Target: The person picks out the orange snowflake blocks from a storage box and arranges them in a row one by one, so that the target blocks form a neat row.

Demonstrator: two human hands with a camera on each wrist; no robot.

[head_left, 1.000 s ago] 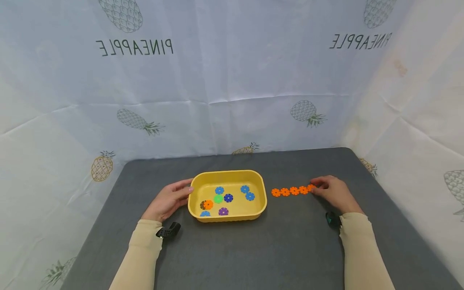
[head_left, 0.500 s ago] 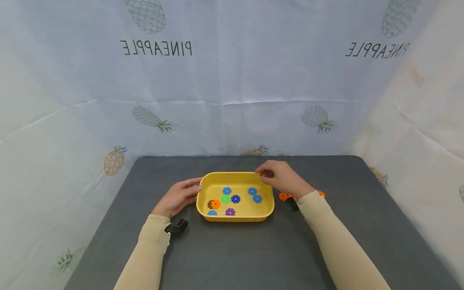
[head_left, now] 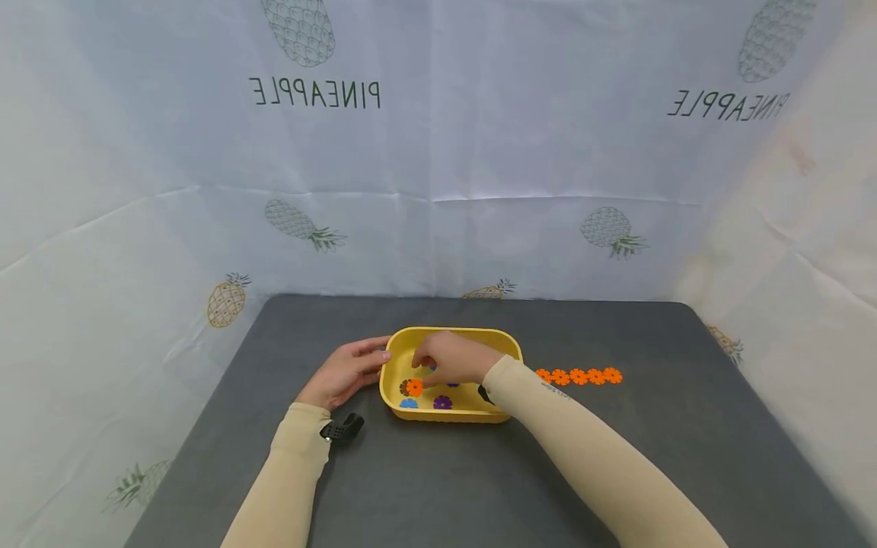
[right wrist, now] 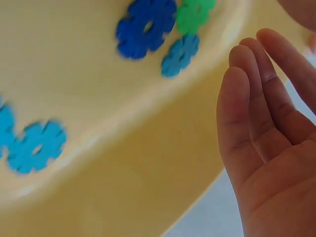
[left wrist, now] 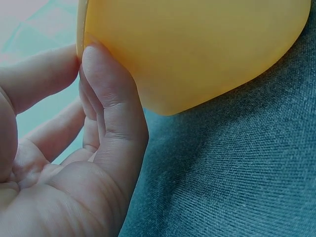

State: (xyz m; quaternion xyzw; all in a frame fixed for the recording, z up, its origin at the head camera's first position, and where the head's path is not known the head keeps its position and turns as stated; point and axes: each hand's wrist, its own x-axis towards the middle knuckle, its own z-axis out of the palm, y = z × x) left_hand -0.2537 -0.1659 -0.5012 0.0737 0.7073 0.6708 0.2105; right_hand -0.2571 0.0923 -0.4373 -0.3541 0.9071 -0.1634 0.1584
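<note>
My left hand [head_left: 346,373] holds the left end of a yellow plastic basin [head_left: 452,417]; in the left wrist view the thumb and fingers pinch its rim. Inside the basin reaches my right hand [head_left: 455,359], fingers bent loosely, thumb tip right by an orange notched plastic disc [head_left: 414,387] that overlaps a brown disc [head_left: 403,390]. Nothing shows between the right hand's fingers. A purple disc [head_left: 442,403] and a light blue disc [head_left: 408,404] lie near the basin's front wall. The right wrist view shows a dark blue disc [right wrist: 131,29] beside a green disc [right wrist: 190,19].
Right of the basin, several orange discs form a row [head_left: 578,377] on the dark grey table [head_left: 425,479], its left end partly behind the right sleeve [head_left: 589,449]. A white pineapple-print curtain [head_left: 479,152] hangs behind and along both sides.
My right hand has left the right end of the orange row, moved left over the basin's right rim and down inside. The left hand keeps its hold. The head view has shifted slightly.
</note>
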